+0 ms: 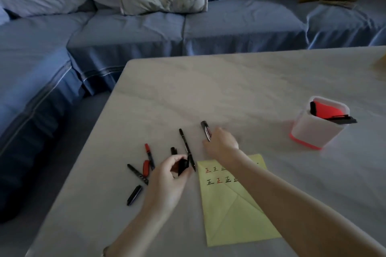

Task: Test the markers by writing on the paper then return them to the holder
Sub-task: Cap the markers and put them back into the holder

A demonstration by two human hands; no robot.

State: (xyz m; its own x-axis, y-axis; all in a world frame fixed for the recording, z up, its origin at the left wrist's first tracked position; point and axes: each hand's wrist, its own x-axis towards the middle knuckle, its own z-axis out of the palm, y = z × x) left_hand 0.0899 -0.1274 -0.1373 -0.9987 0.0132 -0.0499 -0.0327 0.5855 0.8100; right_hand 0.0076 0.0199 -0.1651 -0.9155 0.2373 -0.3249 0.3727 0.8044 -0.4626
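A yellow paper (231, 210) with rows of red and black test marks lies on the table, partly under my right forearm. My right hand (221, 144) grips a thick black marker (205, 130) just beyond the paper's far edge. My left hand (169, 175) holds a short black marker or cap (183, 166), beside a thin black pen (187, 148). Several more markers, black (137, 174) and red (146, 167), lie scattered left of that hand. The white holder (313, 131) with a red base stands at the right, with dark markers inside.
The pale marble table (208, 89) stretches far beyond the markers. A blue sofa (146, 33) with cushions wraps around its far and left sides. A loose black cap (134, 195) lies near the table's left edge. Something yellow (381, 62) shows at the right edge.
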